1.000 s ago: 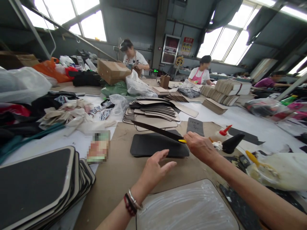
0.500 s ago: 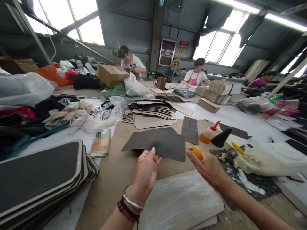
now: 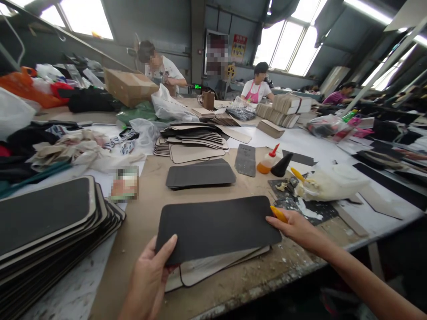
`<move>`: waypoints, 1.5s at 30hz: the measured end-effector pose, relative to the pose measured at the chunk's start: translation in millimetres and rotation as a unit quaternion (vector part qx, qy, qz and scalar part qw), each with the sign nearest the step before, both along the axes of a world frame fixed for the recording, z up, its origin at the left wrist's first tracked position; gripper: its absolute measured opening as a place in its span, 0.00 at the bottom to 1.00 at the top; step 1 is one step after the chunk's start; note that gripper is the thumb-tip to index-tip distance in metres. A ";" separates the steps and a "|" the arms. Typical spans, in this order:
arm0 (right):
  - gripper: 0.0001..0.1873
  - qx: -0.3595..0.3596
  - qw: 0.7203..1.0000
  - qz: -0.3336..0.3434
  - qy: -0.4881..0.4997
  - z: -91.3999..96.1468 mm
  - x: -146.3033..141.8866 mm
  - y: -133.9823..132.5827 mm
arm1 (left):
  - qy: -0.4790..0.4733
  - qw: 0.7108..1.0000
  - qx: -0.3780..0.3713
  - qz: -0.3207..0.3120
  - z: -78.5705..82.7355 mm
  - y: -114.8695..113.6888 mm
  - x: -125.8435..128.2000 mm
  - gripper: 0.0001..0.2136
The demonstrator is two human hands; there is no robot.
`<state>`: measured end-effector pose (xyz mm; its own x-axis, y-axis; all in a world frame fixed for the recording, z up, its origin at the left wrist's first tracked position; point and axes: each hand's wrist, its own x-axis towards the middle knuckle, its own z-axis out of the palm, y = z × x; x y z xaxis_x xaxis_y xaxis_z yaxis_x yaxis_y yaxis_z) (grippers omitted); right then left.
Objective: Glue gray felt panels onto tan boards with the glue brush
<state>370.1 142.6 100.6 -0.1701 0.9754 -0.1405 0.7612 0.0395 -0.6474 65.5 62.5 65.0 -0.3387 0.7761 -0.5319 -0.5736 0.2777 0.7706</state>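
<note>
My left hand [image 3: 153,271] grips the left end of a dark grey rounded sheet [image 3: 216,229], thumb on top. At the sheet's right end is my right hand [image 3: 293,226], closed round a yellow-handled tool [image 3: 279,214]; its fingertips also touch the sheet's edge. The tool's working end is hidden. Beneath the held sheet lie beige boards [image 3: 213,269] with dark edges, partly covered by it. A short stack of similar dark sheets [image 3: 200,174] lies just beyond.
A stack of black-faced boards [image 3: 43,218] stands at left. Beige boards [image 3: 196,152] are piled further back. To the right are a red-tipped bottle [image 3: 266,162], a black cone [image 3: 282,164] and a bag of pale paste [image 3: 327,184]. Two people work across the table, another further right.
The dark sheet has come off the stack toward me and now lies over the beige boards. My left hand shifted to its left end; my right hand has reached its right end.
</note>
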 end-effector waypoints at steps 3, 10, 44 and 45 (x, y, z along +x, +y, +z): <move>0.17 -0.006 0.998 0.001 -0.055 -21.5 17.8 -6.3 | 0.067 0.993 -0.056 -0.084 -18.4 -24.8 1.2 0.23; 0.16 0.034 0.985 0.009 -0.171 -55.7 36.3 6.9 | 0.411 0.870 -0.065 -0.265 -26.2 -21.8 8.0 0.19; 0.14 -0.013 0.949 -0.013 -0.315 -62.3 26.5 25.2 | 0.581 0.757 -0.095 -0.285 -35.0 -21.9 3.2 0.11; 0.13 -0.021 0.953 -0.018 -0.302 -62.8 27.6 26.4 | 0.553 0.782 -0.093 -0.271 -36.1 -22.2 2.2 0.14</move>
